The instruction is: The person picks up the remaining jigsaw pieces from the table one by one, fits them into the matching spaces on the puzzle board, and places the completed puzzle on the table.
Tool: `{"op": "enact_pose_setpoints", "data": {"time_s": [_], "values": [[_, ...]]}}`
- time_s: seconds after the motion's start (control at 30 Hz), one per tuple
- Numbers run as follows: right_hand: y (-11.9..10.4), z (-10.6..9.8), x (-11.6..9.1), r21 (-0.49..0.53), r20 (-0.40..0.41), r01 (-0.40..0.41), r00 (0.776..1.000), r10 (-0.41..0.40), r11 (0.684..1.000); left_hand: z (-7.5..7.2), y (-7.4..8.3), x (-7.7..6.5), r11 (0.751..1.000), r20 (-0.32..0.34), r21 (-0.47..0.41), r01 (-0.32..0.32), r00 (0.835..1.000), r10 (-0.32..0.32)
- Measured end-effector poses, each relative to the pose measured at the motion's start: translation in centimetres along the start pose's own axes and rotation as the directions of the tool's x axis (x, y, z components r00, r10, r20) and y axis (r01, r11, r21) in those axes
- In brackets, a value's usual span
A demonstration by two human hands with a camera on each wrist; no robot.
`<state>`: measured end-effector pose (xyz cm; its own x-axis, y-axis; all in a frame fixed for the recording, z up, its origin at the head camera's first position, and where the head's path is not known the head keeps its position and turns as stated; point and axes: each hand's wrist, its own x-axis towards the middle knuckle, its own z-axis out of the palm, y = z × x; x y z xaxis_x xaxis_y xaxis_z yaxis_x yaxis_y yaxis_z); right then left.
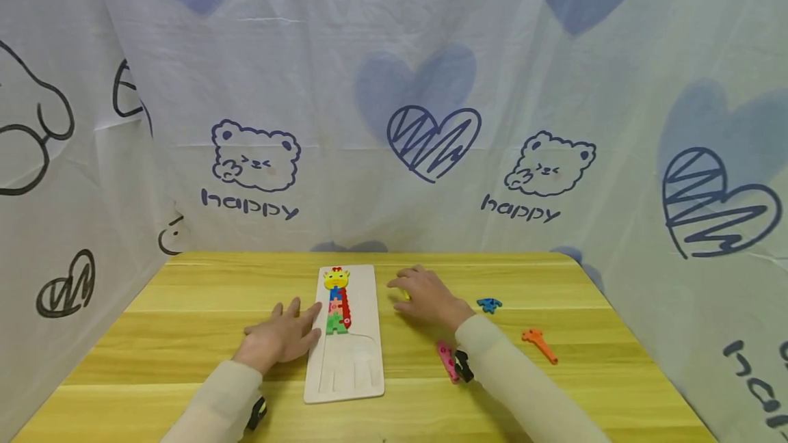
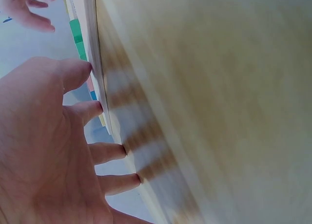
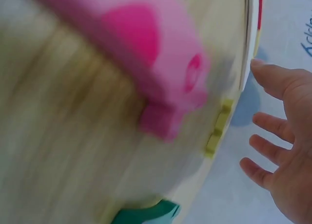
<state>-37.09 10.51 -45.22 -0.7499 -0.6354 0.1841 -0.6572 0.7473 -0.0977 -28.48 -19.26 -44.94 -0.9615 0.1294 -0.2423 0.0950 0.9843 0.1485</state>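
Note:
A pale wooden puzzle board lies lengthwise on the table, with a partly filled giraffe picture: yellow head and blue, pink, red and green pieces below it. My left hand is at the board's left side, fingers spread; in the left wrist view its thumb and forefinger meet the board edge. To the right of the board, my right hand reaches over a small yellow piece, fingers apart and only lightly bent. That piece rests on the table just off the fingertips, mostly covered by the hand in the head view.
Near the right wrist lies a pink piece with darker spots. Farther right are a blue piece and an orange long-stemmed piece. A printed white curtain hangs behind the table's back edge.

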Motion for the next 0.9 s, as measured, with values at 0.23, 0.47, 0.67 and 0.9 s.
{"op": "enact_pose_setpoints", "data": {"time_s": [0.23,0.47,0.67,0.9], "values": [[1.0,0.1,-0.8,-0.03,0.025,-0.057,0.998,0.058,0.998,-0.1,0.1,-0.2,1.0,0.004,-0.003,-0.004,1.0,0.004],[1.0,0.0,-1.2,-0.042,0.047,-0.107,0.993,0.109,0.993,-0.2,0.0,-0.3,1.0,0.001,-0.004,-0.018,1.0,0.018],[1.3,0.2,-1.1,-0.057,0.062,-0.129,0.989,0.133,0.99,0.0,-0.1,-0.1,1.0,0.003,-0.005,-0.008,1.0,0.008],[1.6,0.8,-1.0,-0.053,0.044,-0.136,0.989,0.138,0.989,0.2,-0.1,0.1,1.0,0.009,-0.005,0.007,1.0,-0.007]]}}
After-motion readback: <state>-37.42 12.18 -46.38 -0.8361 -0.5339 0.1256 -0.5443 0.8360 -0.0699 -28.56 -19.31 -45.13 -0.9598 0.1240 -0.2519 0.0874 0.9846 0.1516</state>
